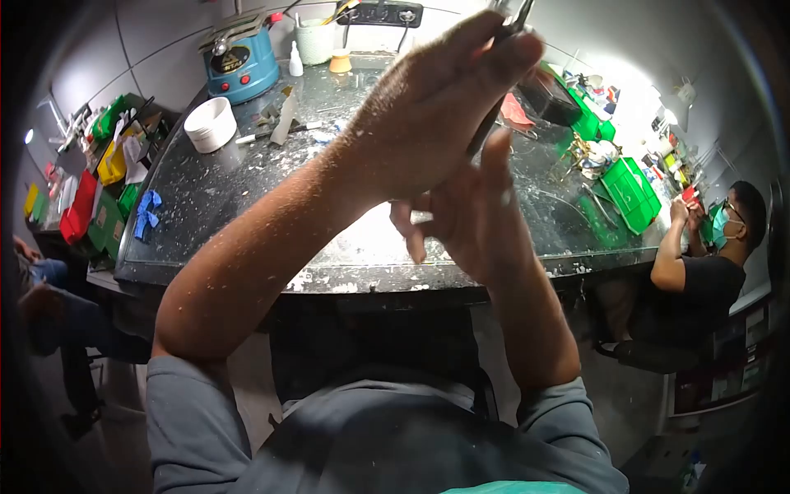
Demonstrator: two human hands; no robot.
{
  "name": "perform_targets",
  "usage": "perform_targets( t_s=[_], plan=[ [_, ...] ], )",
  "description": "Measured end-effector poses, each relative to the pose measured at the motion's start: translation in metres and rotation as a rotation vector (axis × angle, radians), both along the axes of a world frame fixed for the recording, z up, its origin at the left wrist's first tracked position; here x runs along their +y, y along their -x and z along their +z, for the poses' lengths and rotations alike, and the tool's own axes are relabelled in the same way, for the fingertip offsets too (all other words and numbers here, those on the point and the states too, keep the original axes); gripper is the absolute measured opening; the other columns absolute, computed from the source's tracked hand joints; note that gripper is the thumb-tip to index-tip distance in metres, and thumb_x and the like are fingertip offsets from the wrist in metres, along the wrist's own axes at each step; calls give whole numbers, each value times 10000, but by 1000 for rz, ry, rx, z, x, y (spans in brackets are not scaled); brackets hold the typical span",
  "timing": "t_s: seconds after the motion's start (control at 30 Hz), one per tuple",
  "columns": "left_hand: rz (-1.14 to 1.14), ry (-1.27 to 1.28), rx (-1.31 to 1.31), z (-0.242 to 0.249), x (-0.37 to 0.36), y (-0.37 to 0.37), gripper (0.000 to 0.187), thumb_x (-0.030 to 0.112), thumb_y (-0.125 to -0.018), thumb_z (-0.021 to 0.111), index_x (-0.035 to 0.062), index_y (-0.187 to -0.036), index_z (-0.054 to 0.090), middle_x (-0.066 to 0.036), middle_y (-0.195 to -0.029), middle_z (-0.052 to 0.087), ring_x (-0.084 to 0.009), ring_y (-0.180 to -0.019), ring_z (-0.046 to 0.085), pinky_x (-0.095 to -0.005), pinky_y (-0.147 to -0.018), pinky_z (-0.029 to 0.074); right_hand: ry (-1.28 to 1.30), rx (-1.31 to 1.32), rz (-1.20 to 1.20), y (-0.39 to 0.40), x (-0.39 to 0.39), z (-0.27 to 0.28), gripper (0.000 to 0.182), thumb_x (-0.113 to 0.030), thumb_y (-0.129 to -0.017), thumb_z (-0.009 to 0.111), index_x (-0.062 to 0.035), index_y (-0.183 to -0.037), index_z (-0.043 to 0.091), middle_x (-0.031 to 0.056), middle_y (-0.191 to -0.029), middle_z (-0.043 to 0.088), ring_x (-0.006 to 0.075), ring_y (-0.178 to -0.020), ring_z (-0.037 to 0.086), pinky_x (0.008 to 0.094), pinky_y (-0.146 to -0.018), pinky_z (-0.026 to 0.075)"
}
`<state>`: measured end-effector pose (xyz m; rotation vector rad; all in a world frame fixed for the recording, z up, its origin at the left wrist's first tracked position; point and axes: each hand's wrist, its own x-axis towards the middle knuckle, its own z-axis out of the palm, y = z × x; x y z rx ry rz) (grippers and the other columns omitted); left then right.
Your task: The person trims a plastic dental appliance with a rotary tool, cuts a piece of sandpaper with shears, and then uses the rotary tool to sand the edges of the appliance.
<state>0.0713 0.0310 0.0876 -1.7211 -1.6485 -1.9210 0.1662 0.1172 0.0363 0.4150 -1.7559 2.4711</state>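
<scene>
My left hand (436, 107) is raised over the worktable, its fingers closed on a slim metal tool (487, 128). The tool slants from above the fingertips down behind the hand, and part of it is hidden. Just below, my right hand (473, 218) is lifted with its fingers apart, its upper finger close to the tool's lower end. Nothing is visible in that hand. Pale dust specks cover my left hand and forearm. Beneath both hands lies the dark worktable (288, 185), marked with white residue and brightly lit near its front edge.
At the back left are a blue machine (244, 70) and a white round container (211, 125). Blue scraps (146, 216) lie far left. Green trays (629, 195) and a dark box (550, 95) stand right. A masked person (716, 255) sits at right; another person's legs show left.
</scene>
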Motion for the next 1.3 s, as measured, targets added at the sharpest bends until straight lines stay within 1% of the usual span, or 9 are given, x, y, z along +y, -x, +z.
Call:
perform_targets(
  t_s=[0.07,0.1,0.17,0.3,0.37,0.5,0.53,0.67,1.3],
  plan=[
    [-45,12,-64,20,-2,-10,406,421,-998,508,99,-1230,595,-118,-1075,659,-195,-982,628,-348,-851,493,123,175,-99,9,0,14,882,-743,-913,315,-21,-1418,351,87,-914,564,146,-746,561,283,-556,486],
    [-129,-19,-28,34,-10,-12,358,312,-936,626,41,-1139,510,-275,-1170,597,-277,-888,672,-375,-614,595,228,300,-58,19,6,16,866,-743,-911,329,-39,-1412,369,73,-903,557,139,-732,551,276,-566,475],
    [-79,-7,-337,18,-6,5,494,466,-973,540,36,-1213,575,-57,-991,617,-114,-778,625,-216,-443,471,338,312,-199,27,2,39,809,-726,-920,353,-70,-1391,399,44,-874,538,128,-699,518,258,-561,452],
    [59,-19,2,-1,3,22,443,369,-997,530,55,-1309,542,-87,-1241,599,-154,-1001,621,-305,-849,509,467,394,168,54,43,47,312,-91,-934,625,-2,-1224,553,124,-1092,649,154,-819,662,251,-677,573],
    [130,-95,263,-19,7,54,393,340,-955,606,161,-1305,586,-95,-1320,583,-208,-1239,517,-372,-1053,379,275,417,-303,75,64,30,559,-500,-962,520,-59,-1302,463,109,-1052,622,191,-830,670,310,-655,554],
    [321,273,-14,-62,-17,101,314,276,-926,641,106,-1188,665,-107,-1213,642,-224,-1139,570,-374,-994,421,602,266,-424,117,142,16,468,-384,-944,516,67,-1043,591,139,-896,648,206,-808,687,288,-721,619],
    [398,460,65,-82,-23,124,264,259,-937,627,79,-1121,683,-99,-1130,655,-199,-1062,582,-353,-940,442,550,282,-108,142,209,-7,489,-412,-929,543,63,-1023,610,104,-811,631,188,-742,665,280,-680,607],
    [400,564,-42,-92,-31,127,196,199,-934,616,18,-951,687,-64,-939,657,-163,-882,568,-324,-821,451,424,238,-727,203,237,-17,300,-259,-898,650,0,-1049,640,61,-802,632,164,-748,651,276,-690,592],
    [536,689,270,-94,-27,115,281,109,-779,749,39,-1046,697,-125,-1158,596,-293,-1166,499,-407,-1014,389,-676,582,-964,300,291,-81,220,18,-855,595,-49,-1064,589,67,-1010,670,160,-964,628,275,-862,476]
  ],
)
